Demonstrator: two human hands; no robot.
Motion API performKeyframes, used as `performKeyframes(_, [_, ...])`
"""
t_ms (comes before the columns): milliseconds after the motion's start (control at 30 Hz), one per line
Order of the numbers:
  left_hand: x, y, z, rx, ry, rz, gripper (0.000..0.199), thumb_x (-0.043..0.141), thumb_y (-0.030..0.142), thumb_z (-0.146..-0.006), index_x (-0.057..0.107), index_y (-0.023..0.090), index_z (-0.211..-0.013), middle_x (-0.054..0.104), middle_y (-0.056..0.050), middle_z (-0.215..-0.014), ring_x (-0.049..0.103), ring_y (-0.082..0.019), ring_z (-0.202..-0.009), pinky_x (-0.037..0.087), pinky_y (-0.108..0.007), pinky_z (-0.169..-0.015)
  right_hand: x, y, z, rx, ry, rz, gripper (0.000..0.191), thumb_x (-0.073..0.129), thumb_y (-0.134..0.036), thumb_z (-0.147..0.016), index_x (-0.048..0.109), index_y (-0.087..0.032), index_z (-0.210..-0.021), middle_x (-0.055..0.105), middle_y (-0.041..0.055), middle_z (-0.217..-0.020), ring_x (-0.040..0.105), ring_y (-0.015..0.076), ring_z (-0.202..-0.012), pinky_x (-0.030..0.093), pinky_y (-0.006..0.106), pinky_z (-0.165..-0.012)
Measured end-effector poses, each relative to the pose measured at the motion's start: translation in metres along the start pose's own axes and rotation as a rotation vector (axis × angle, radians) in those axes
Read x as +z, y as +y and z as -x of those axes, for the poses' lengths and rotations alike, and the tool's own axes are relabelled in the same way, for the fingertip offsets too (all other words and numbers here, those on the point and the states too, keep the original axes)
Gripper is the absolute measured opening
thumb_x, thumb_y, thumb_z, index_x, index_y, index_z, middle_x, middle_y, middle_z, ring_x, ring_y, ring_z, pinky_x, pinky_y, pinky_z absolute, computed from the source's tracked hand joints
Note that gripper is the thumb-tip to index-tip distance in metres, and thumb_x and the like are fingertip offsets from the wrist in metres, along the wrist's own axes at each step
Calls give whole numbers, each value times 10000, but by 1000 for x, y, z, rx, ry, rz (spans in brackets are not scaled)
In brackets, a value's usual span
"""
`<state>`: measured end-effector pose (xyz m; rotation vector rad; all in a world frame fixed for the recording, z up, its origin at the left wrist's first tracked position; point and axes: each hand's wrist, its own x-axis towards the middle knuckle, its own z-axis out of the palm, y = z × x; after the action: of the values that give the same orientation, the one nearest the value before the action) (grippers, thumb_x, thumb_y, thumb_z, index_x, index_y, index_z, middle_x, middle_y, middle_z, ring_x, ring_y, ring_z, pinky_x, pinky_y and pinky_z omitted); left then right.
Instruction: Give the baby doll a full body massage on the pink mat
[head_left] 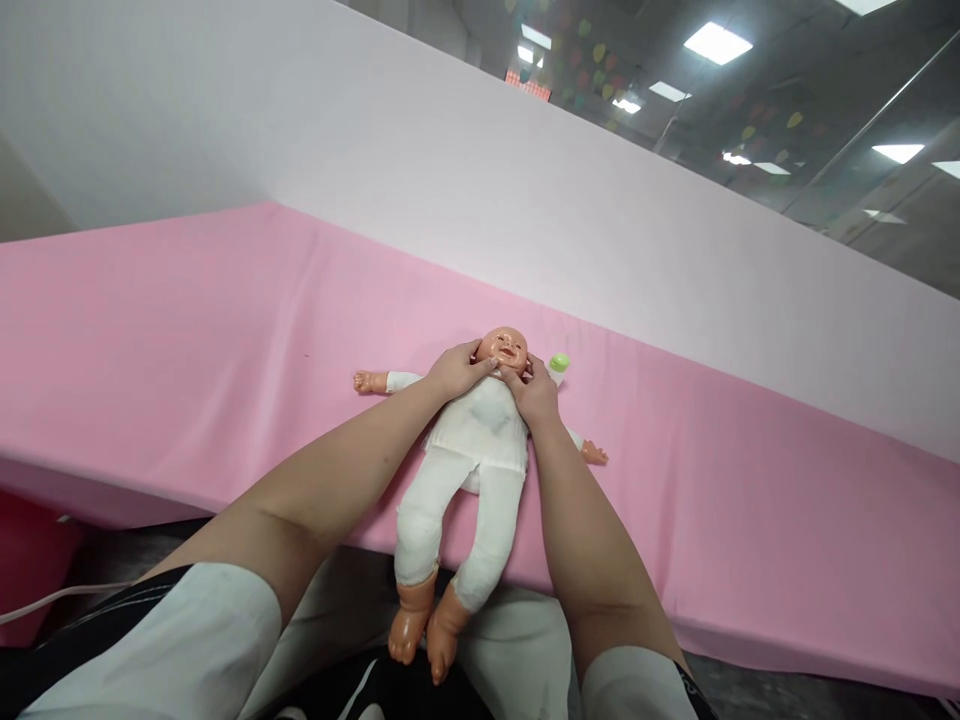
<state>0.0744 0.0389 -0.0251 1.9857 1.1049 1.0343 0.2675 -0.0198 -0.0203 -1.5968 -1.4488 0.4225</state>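
A baby doll [484, 425] with a white cloth body lies on its back on a pink-covered table [360, 280]. Its hard plastic head points away from me, and its feet hang over the near edge. My left hand [459, 370] grips the left side of the doll's head and neck, thumb under the chin. On the other side my right hand [537, 390] does the same, its thumb close to the left one. Fingers of both hands are partly hidden behind the head. The doll's arms stretch out to both sides.
Just beyond my right hand is a small item with a light green top [559, 362], partly hidden. A white wall [487, 180] rises behind the table, with a window [712, 120] above it. A red object [34, 560] stands at the lower left beside a pale cable [64, 594].
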Motion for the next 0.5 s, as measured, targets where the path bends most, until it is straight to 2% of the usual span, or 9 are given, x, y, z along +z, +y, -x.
performKeyframes(100, [0, 1, 0, -9, -1, 7, 598, 654, 670, -889, 704, 268, -1328, 789, -52, -1222, 738, -276, -1052, 571, -374, -958, 1, 0, -1, 10, 15, 32, 762, 805, -589, -820, 608, -195, -1442, 753, 129, -1295, 741, 276, -1091, 580, 428, -997])
performKeyframes(267, [1, 0, 0, -19, 6, -21, 564, 627, 644, -914, 703, 262, -1322, 791, -58, -1218, 740, -281, -1056, 571, -379, -941, 2, 4, -2, 1, 1, 46, 694, 733, -577, -896, 597, -213, -1471, 760, 125, -1295, 745, 273, -1115, 568, 442, -1035])
performKeyframes(433, [-2, 0, 0, -14, 2, -50, 539, 534, 602, -980, 684, 249, -1358, 780, -76, -1268, 732, -289, -1110, 558, -395, -991, 2, 10, -4, -17, -23, 2, 656, 623, -582, -982, 572, -211, -1520, 698, 131, -1438, 735, 265, -1198, 529, 440, -1122])
performKeyframes(500, [-3, 0, 0, -16, -7, -38, 537, 500, 595, -999, 678, 256, -1375, 778, -70, -1283, 730, -282, -1132, 558, -387, -1006, 3, 13, -4, -39, -21, 3, 649, 570, -596, -1007, 573, -203, -1525, 666, 130, -1488, 695, 269, -1289, 497, 443, -1169])
